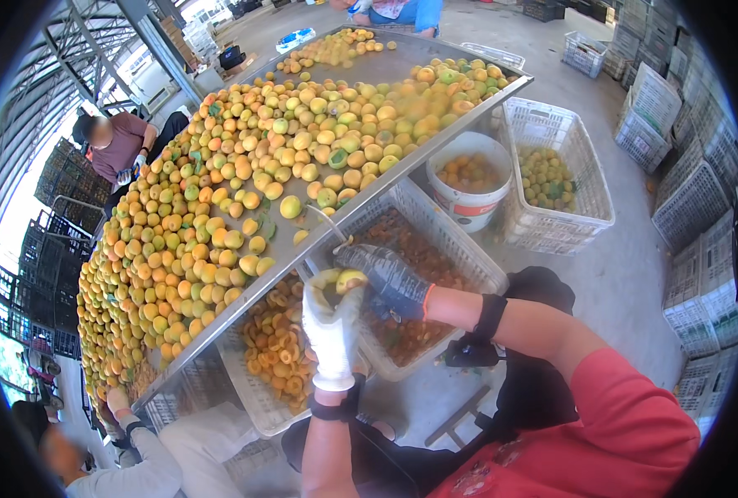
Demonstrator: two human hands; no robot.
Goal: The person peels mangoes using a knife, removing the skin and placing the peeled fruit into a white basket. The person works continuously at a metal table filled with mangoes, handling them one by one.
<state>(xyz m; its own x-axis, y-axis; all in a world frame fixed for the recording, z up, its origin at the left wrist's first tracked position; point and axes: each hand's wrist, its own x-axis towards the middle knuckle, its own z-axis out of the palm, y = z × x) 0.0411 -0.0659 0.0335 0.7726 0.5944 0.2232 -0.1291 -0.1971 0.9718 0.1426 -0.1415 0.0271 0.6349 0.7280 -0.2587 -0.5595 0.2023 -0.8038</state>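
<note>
My left hand, in a white knit glove with stained fingertips, grips a yellow-green apricot between thumb and fingers. Close against it is my right hand in a dark grey coated glove, its fingers curled around a thin, pale hand tool that sticks out toward the table edge. What the tool's end looks like is not clear. Below my left hand, a white plastic crate holds halved apricots. Under my right hand, another crate contains brown pits and scraps.
A metal-rimmed table bears a large heap of apricots. To the right stand a white bucket and a crate of greenish fruit. Co-workers sit at the left, lower left and far end. Stacked crates line the right.
</note>
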